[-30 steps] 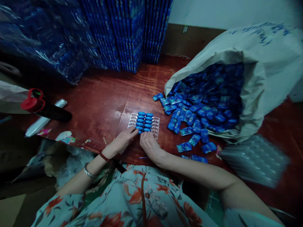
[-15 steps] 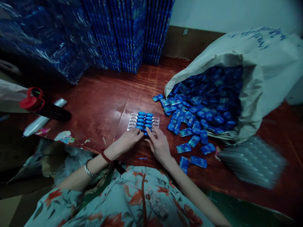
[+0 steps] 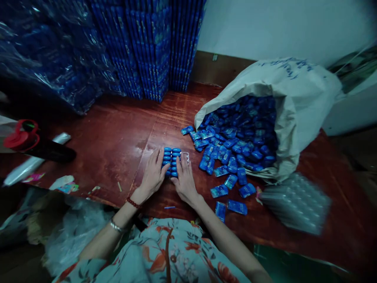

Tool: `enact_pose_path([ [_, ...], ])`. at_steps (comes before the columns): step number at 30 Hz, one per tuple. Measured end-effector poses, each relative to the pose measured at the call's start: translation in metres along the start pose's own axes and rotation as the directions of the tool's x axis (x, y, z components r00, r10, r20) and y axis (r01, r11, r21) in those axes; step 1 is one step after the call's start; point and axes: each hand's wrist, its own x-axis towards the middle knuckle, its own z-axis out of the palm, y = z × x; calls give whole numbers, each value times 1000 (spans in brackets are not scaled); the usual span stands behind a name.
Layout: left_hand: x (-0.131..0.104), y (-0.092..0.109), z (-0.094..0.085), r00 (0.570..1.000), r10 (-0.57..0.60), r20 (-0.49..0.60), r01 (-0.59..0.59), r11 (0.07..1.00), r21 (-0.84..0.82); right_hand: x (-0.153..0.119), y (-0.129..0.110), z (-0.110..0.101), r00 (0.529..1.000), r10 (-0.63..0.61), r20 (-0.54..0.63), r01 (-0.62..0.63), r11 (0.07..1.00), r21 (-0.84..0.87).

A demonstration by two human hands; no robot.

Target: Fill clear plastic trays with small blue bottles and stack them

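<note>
A clear plastic blister tray [image 3: 185, 155] lies on the table, with two columns of small blue packets [image 3: 176, 154] in its middle. My left hand [image 3: 152, 174] covers the tray's left side, fingers stretched forward and thumb apart, beside the left column. Over the right side rests my right hand [image 3: 185, 181], its fingers extended flat next to the right column and its thumb near the lowest packets. Both hands hide parts of the tray, so its outer cavities show only at the upper right.
Right of my hands, a white woven sack [image 3: 306, 94] spills loose blue packets [image 3: 231, 182]. A stack of empty clear trays [image 3: 299, 202] stands at the right. A red-lidded dark bottle [image 3: 53, 151] lies at the left. Tall piles of blue packs [image 3: 147, 51] stand behind.
My hands have moved apart from the lower middle of the packet columns to the tray's two sides. The fingers are now stretched out. The camera view has shifted slightly.
</note>
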Motion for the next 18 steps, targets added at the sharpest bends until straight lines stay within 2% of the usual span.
enact_pose_path([
  [3,17,0,22,991,-65,121,82,987,-141,12,1,1,999,7,37,-8,1000,21],
  [5,21,-2,25,988,-59,146,83,983,-166,9,5,-4,998,-24,54,19,997,80],
  [7,20,-1,21,997,-58,59,65,990,-123,-1,14,-13,1000,-28,11,26,987,157],
  [9,15,8,14,995,-28,-94,21,996,-82,-17,29,-26,993,53,-107,-32,981,191],
  [10,13,15,13,990,18,-142,-30,997,-76,-24,38,-33,979,112,-172,-82,982,172],
  [11,11,26,14,985,90,-144,-102,992,-79,-31,47,-40,961,166,-220,-142,982,122],
  [13,9,51,26,966,258,-11,-258,962,-93,-39,65,-52,939,249,-239,-269,961,-56],
  [15,12,79,48,921,332,202,-325,943,-68,-41,79,-59,940,290,-177,-329,908,-260],
  [17,19,101,74,907,247,342,-278,960,43,-39,89,-62,947,301,-109,-320,866,-384],
  [18,24,109,86,907,188,375,-243,965,102,-37,93,-62,950,298,-91,-309,860,-407],
])
